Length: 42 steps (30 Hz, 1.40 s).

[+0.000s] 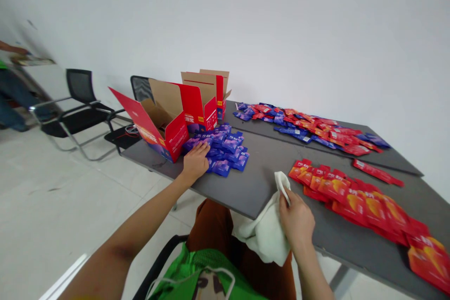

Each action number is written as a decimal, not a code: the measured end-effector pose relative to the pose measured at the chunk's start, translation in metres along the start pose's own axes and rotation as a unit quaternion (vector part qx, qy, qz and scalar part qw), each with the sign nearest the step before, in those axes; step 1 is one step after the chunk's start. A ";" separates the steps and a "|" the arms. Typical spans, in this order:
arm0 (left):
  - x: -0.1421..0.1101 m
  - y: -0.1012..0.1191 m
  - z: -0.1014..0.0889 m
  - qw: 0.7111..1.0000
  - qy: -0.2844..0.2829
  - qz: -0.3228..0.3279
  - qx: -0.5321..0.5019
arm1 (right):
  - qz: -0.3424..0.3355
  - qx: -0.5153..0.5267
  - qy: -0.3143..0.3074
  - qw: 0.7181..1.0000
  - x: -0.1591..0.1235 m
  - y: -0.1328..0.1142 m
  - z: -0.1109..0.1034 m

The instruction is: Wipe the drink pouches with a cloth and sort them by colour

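My left hand [196, 163] lies with its fingers stretched out on the near-left part of a pile of purple-blue pouches [225, 146]. A white cloth [266, 233] hangs over the table's front edge, gripped by my right hand [297, 218] with the fingers closed round its upper part. To the right of that hand, red and orange pouches [363, 201] lie overlapped in a long row. Just left of the purple-blue pile stands an open red carton [157, 124] with its flaps up.
More open red cartons [199, 98] stand behind the first. A mixed heap of red and blue pouches [309, 127] runs along the back of the grey table [262, 164]. One red pouch [378, 172] lies apart. Black chairs [79, 103] and another person [14, 93] are at the left.
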<state>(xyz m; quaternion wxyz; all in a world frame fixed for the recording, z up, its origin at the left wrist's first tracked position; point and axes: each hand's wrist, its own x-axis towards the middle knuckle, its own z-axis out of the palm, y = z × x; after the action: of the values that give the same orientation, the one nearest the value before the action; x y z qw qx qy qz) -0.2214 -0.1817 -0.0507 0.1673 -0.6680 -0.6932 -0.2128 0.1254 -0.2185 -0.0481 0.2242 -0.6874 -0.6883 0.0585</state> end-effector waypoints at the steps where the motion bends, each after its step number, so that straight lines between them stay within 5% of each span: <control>1: 0.000 -0.002 0.001 1.000 0.000 0.005 -0.009 | 0.000 0.001 -0.002 1.000 0.001 0.001 0.000; 6: 0.001 0.000 -0.001 0.999 0.007 -0.017 -0.031 | 0.020 0.019 -0.046 0.999 0.010 0.006 0.001; 9: -0.001 0.006 -0.009 0.996 0.057 -0.050 -0.042 | 0.010 0.079 -0.051 0.995 0.019 0.002 -0.003; 17: 0.033 0.031 -0.042 0.985 0.112 -0.062 -0.114 | -0.102 0.221 0.085 0.966 0.043 -0.038 -0.035; 22: 0.046 0.051 -0.043 0.981 0.105 -0.025 -0.160 | -0.083 0.201 0.188 0.958 0.071 -0.038 -0.049; 27: 0.054 0.070 -0.022 0.988 0.037 0.007 -0.150 | -0.031 0.003 0.034 0.999 0.072 -0.044 -0.033; 31: 0.088 0.090 -0.007 0.987 -0.034 0.053 -0.150 | -0.028 -0.115 -0.046 0.992 0.037 -0.056 -0.015; 35: 0.133 0.110 0.005 0.980 -0.096 0.072 -0.159 | -0.098 -0.142 -0.101 0.980 -0.004 -0.055 -0.004; 38: 0.161 0.124 0.015 0.979 -0.114 0.068 -0.154 | -0.103 -0.108 -0.110 0.983 -0.018 -0.049 0.001; 42: 0.191 0.143 0.037 0.978 -0.123 0.076 -0.152 | -0.019 -0.094 -0.062 0.993 -0.013 -0.047 0.001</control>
<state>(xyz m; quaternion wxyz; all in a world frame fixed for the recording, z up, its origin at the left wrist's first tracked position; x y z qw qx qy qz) -0.0869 0.0036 0.0266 -0.0073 -0.7574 -0.6154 -0.2182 0.0814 -0.2330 -0.0336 0.1167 -0.6871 -0.7164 0.0323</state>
